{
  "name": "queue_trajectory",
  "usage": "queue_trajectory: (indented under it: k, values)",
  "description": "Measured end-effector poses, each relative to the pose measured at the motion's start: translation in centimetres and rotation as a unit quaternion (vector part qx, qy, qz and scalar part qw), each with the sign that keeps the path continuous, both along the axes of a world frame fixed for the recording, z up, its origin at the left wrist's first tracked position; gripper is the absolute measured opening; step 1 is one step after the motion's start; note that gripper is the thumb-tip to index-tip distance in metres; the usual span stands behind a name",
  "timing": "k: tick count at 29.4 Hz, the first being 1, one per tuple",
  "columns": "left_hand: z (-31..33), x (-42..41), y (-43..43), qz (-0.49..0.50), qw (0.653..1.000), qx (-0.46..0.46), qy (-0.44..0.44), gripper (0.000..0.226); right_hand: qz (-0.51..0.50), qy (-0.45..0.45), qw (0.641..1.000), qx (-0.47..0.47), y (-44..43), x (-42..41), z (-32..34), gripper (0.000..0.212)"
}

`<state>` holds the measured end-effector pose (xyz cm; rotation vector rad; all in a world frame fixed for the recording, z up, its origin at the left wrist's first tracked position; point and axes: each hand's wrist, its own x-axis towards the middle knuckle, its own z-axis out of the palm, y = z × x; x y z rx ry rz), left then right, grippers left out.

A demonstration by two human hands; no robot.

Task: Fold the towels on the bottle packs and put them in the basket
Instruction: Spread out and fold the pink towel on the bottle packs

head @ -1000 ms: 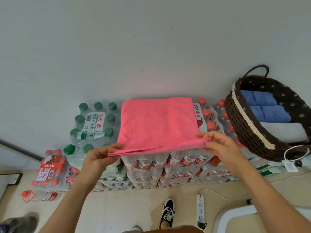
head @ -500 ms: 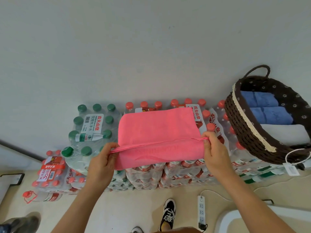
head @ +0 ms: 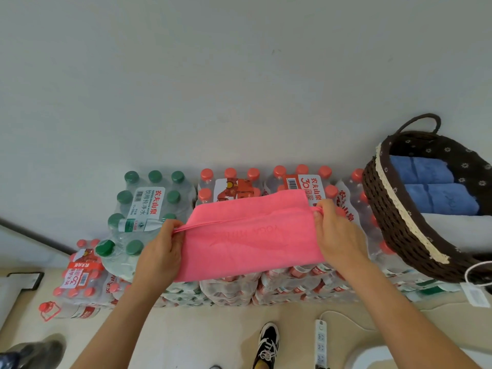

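I am looking down at a plain pale wall (head: 239, 75) rising behind rows of shrink-wrapped bottle packs, which are standing on a beige floor (head: 213, 334). At the far left a small red-capped pack (head: 80, 272) is sitting low. Beside it a green-capped pack (head: 149, 198) is standing higher, with one green-capped bottle lying across its top.

The left hand (head: 159, 251) is reaching in from below. Its fingers are curling in and pinching the left end of a fold line in the pink towel (head: 247, 235). The towel is lying across the tops of the red-capped packs (head: 300, 179). Its near half is draping over their front edge, and its far edge is covering part of the labels.

The right hand (head: 338, 235) is pinching the right end of the same fold line, thumb and fingers closing on the cloth. The two hands are working well apart, one at each end of the towel, and the fold is stretching taut between them.

On the right, a dark woven basket (head: 394, 225) is resting tilted on the packs. Two blue towels (head: 426, 182) and a white towel (head: 458, 230) are lying inside it, and a white tag (head: 474, 294) is hanging from its rim. Below, a black shoe (head: 267, 344) and a white power strip (head: 320, 339) are showing on the floor.
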<state>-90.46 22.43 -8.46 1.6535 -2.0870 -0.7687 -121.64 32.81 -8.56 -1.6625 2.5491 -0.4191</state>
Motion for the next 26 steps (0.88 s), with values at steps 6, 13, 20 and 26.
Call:
queue_trajectory:
  k: [6,13,20,26]
  values:
    - [0.7,-1.1,-2.9,0.026,0.999,0.019,-0.008,0.015,0.005,0.025,0.999,0.039,-3.3,-0.5,1.2,0.031]
    - [0.3,-1.7,-4.6,0.043,0.997,0.035,-0.045,0.019,0.013,-0.015,0.998,0.054,-5.7,-0.2,1.0,0.029]
    - [-1.1,-1.6,-5.1,0.050,0.993,0.024,-0.099,0.020,-0.005,-0.006,0.996,0.084,-6.5,-0.4,0.2,0.027]
    - [-1.8,-1.5,-5.1,0.046,0.987,0.006,-0.155,0.026,0.015,0.023,0.995,0.099,-6.9,-0.4,-0.3,0.027]
